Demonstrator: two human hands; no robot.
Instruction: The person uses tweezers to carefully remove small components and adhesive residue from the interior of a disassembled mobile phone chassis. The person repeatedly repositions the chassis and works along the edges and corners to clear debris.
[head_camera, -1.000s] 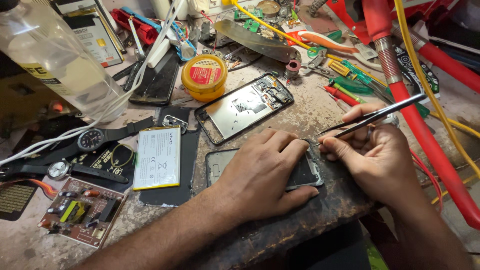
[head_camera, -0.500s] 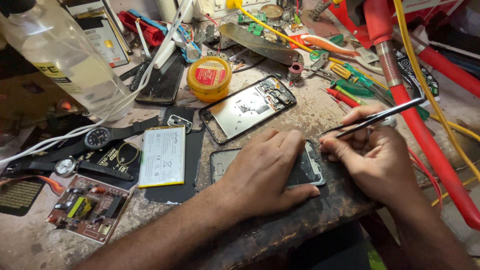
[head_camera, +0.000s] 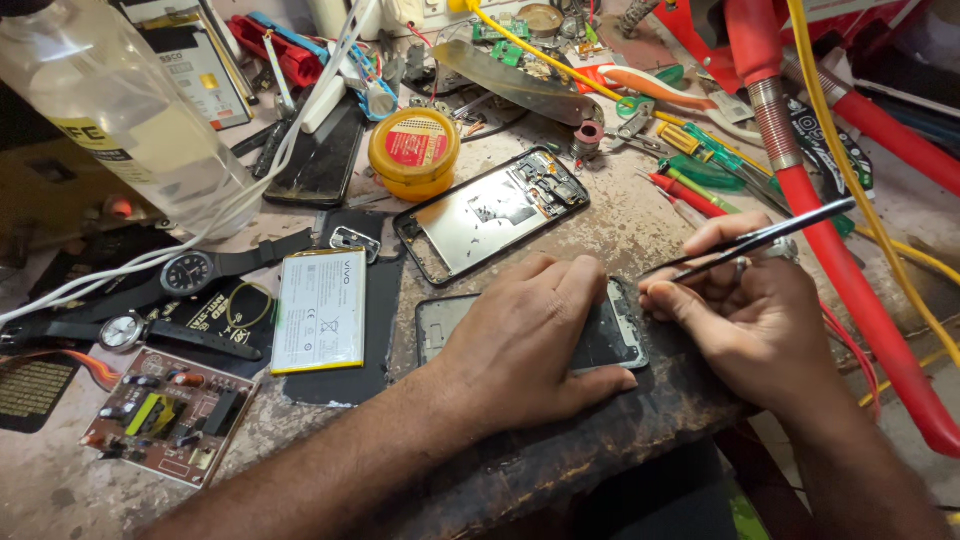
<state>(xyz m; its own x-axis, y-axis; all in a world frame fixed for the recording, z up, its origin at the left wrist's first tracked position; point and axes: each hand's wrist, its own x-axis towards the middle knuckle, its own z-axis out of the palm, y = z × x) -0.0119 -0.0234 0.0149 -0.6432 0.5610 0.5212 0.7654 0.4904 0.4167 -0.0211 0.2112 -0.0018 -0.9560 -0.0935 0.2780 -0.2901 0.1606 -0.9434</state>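
A dismantled phone body (head_camera: 615, 335) lies flat at the near edge of the workbench (head_camera: 620, 215), mostly covered by the left hand (head_camera: 525, 340), which rests on it palm down with the fingers close together and the thumb stretched along its near side. Just to the right, touching the phone's right edge, the right hand (head_camera: 745, 320) pinches black tweezers (head_camera: 765, 238) between thumb and forefinger; their tips point left toward the phone's top corner.

Beyond the left hand lies an opened phone frame (head_camera: 490, 212), its circuitry exposed, and past that a round yellow tin with a red label (head_camera: 414, 150). To the left of the left hand sits a flat white phone battery (head_camera: 320, 310), then two wristwatches (head_camera: 185, 272) and a small circuit board (head_camera: 165, 415). Beyond the right hand lie screwdrivers (head_camera: 700, 160) and a thick red hose (head_camera: 830, 230).
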